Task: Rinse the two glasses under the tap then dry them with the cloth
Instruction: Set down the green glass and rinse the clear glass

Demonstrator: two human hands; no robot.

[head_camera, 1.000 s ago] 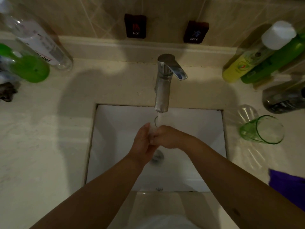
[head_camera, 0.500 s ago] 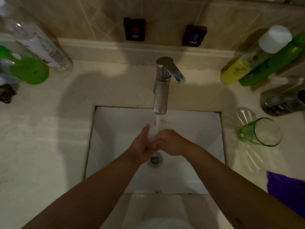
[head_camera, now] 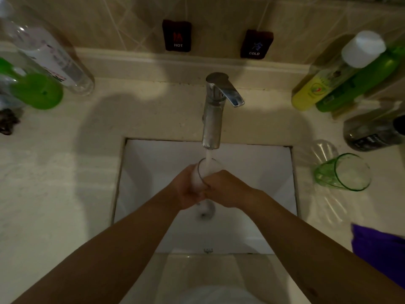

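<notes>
Both hands, left (head_camera: 186, 191) and right (head_camera: 228, 189), clasp a clear glass (head_camera: 202, 172) under the tap's (head_camera: 213, 115) stream, green glass (head_camera: 341, 172) beside the sink (head_camera: 153, 172).

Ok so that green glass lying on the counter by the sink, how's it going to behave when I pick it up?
The green see-through drinking glass lies on its side on the pale stone counter, so a nudge would probably set it rolling, perhaps towards the white sink. It looks thin-walled, so likely light but breakable. Both hands are under running water, so a wet grip may slip.
</notes>
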